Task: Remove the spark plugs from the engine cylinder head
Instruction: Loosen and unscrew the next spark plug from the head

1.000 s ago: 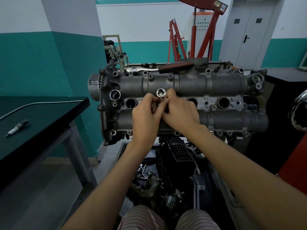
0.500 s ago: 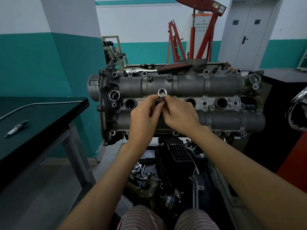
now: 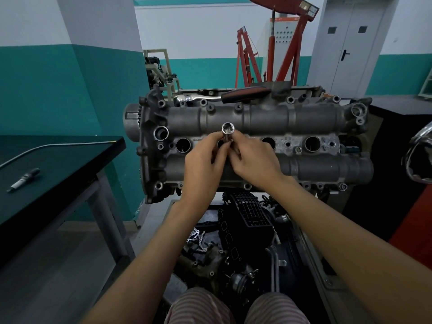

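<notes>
**Socket gripped over second plug well**

Left hand (image 3: pixel 205 163) and right hand (image 3: pixel 253 161) both pinching chrome socket (image 3: pixel 228 133), upright above cylinder head (image 3: pixel 304 118), between open wells. Ratchet (image 3: pixel 224 95) resting on far edge. One spark plug (image 3: pixel 23 180) lying on table (image 3: pixel 70 160) at left.

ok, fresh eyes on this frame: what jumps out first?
Dead centre, both hands, left hand and right hand, pinch a shiny socket standing over the second plug well of the grey cylinder head. Behind it, a ratchet with a red-black handle lies along the head's far edge. Off to the left, one spark plug rests on the dark table.
</notes>
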